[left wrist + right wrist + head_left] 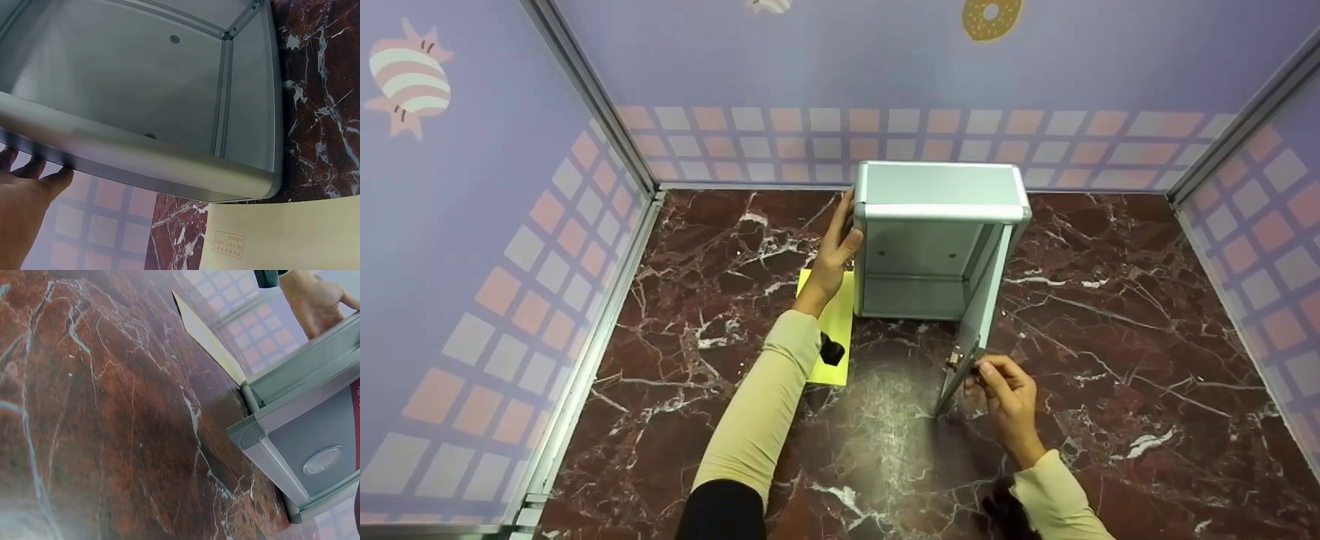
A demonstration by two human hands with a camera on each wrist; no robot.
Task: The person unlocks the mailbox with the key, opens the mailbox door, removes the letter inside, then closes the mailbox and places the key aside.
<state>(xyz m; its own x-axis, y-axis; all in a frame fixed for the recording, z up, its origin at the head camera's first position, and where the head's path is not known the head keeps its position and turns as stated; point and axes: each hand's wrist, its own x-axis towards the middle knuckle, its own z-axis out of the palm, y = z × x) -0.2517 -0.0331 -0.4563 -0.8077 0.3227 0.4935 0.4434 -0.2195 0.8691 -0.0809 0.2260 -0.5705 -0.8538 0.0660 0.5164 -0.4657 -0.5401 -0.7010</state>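
A small grey-white metal cabinet (941, 184) with rounded silver edges stands upright, its front open. Its interior (112, 73) shows bare walls and two small dark spots on the back panel. Hinged at the right, the door (988, 300) swings out toward me. My left hand (834, 262) rests against the cabinet's left side, thumb near the front edge; its fingertips (59, 180) touch the side wall. My right hand (1011, 397) pinches the door's free edge beside a small metal lock (955, 358). Whether a key is between those fingers, I cannot tell.
A yellow paper or envelope (832, 371) with a red stamp lies left of the cabinet, under my left forearm. Dark red marble-patterned surface (1110, 337) surrounds everything. Lilac walls (810, 75) enclose the back and both sides. The door's outer face carries an oval emblem (322, 460).
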